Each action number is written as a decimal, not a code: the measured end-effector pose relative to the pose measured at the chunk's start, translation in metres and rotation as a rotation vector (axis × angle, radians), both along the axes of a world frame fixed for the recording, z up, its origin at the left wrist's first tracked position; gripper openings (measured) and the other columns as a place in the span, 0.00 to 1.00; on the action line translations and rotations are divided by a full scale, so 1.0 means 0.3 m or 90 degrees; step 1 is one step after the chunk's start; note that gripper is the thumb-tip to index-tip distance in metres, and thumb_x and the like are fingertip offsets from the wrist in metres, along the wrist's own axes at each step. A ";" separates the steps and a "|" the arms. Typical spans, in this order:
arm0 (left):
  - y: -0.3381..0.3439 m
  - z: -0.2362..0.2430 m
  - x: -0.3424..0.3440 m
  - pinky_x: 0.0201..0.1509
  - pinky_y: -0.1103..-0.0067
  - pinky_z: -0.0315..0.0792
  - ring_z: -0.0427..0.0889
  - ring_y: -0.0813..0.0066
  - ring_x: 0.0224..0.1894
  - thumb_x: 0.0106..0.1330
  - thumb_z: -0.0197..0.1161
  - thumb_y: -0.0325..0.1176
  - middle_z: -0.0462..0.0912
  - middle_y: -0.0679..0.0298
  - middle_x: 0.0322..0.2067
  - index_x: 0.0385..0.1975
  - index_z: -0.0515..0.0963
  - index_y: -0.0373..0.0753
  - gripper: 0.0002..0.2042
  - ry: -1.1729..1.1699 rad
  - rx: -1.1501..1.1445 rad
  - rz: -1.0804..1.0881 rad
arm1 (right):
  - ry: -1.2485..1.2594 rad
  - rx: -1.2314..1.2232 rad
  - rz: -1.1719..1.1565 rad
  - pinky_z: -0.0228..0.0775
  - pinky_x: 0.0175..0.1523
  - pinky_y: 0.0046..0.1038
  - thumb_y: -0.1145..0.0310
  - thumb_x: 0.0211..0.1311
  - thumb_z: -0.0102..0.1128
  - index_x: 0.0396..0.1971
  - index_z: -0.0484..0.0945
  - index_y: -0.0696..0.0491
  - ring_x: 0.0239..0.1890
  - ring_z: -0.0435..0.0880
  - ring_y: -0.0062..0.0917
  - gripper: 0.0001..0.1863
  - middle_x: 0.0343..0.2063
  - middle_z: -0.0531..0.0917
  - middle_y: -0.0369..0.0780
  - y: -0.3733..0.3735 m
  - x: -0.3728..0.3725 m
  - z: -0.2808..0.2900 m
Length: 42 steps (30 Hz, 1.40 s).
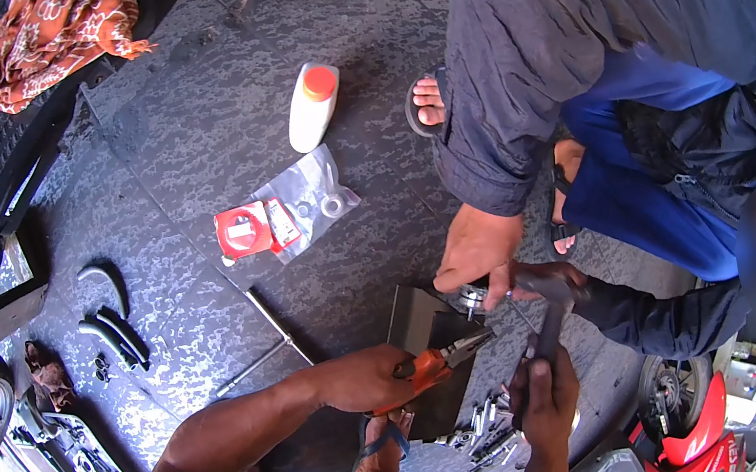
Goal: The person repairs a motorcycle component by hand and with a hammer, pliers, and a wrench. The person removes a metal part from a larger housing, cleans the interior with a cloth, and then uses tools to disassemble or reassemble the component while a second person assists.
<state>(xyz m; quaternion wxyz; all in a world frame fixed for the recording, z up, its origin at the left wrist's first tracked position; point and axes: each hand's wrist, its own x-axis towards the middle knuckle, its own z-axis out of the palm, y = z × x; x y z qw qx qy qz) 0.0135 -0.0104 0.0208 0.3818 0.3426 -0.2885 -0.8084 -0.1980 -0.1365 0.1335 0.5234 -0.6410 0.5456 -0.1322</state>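
My left hand (371,380) is closed round the orange handles of a pair of pliers (427,371). The pliers' jaws point right, close to a small round metal part (469,299). My right hand (547,395) grips a hammer (548,333) by its dark handle, the head up and blurred beside the part. A co-worker's hand (480,244) reaches in from above with its fingers on the metal part. The co-worker's other hand (548,278) is partly hidden behind the hammer head. A dark block (414,317) stands below the part; whether they touch, I cannot tell.
Several sockets and tools (487,426) lie near my right hand. A T-handle wrench (285,338), a clear bag (317,196), a red packet (242,231), a white bottle (312,118) and black curved pieces (116,332) lie farther left. The co-worker crouches at right; a red motorcycle (700,427) is behind.
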 end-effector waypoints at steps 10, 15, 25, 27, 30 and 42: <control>-0.007 0.023 0.002 0.35 0.73 0.77 0.86 0.71 0.29 0.66 0.54 0.38 0.86 0.58 0.27 0.37 0.79 0.27 0.16 -0.058 0.021 0.000 | -0.081 -0.048 -0.117 0.65 0.21 0.20 0.53 0.75 0.54 0.54 0.70 0.59 0.17 0.69 0.15 0.23 0.23 0.73 0.33 0.044 -0.071 -0.004; -0.006 0.021 0.004 0.35 0.73 0.77 0.86 0.71 0.28 0.66 0.54 0.38 0.85 0.58 0.26 0.37 0.79 0.27 0.17 -0.052 0.029 0.004 | -0.081 -0.077 -0.091 0.64 0.19 0.21 0.54 0.75 0.55 0.55 0.69 0.58 0.15 0.70 0.16 0.23 0.22 0.73 0.34 0.077 -0.131 -0.031; -0.010 0.017 0.010 0.38 0.73 0.78 0.86 0.71 0.31 0.68 0.53 0.38 0.85 0.59 0.27 0.36 0.79 0.29 0.16 -0.054 0.035 -0.030 | -0.070 -0.050 -0.037 0.63 0.18 0.20 0.56 0.76 0.54 0.55 0.70 0.57 0.15 0.69 0.16 0.21 0.22 0.72 0.34 0.067 -0.097 -0.035; -0.012 0.015 0.005 0.38 0.74 0.78 0.86 0.72 0.30 0.68 0.53 0.38 0.85 0.60 0.27 0.36 0.80 0.30 0.15 -0.092 0.011 -0.018 | -0.013 -0.025 -0.049 0.63 0.20 0.20 0.58 0.76 0.53 0.55 0.70 0.60 0.15 0.69 0.15 0.21 0.20 0.72 0.33 0.033 -0.065 -0.015; -0.012 0.016 0.005 0.37 0.74 0.78 0.86 0.73 0.31 0.69 0.53 0.38 0.85 0.60 0.27 0.35 0.80 0.30 0.16 -0.077 -0.003 -0.016 | -0.013 0.065 -0.045 0.63 0.20 0.20 0.61 0.76 0.51 0.55 0.70 0.61 0.16 0.70 0.15 0.19 0.20 0.72 0.33 -0.045 -0.007 -0.004; -0.001 0.015 0.010 0.35 0.75 0.77 0.85 0.75 0.31 0.69 0.53 0.39 0.85 0.62 0.27 0.34 0.79 0.31 0.15 -0.063 -0.001 0.009 | 0.072 0.181 0.046 0.64 0.21 0.20 0.68 0.76 0.49 0.51 0.71 0.58 0.16 0.70 0.14 0.12 0.22 0.73 0.32 -0.132 0.052 0.024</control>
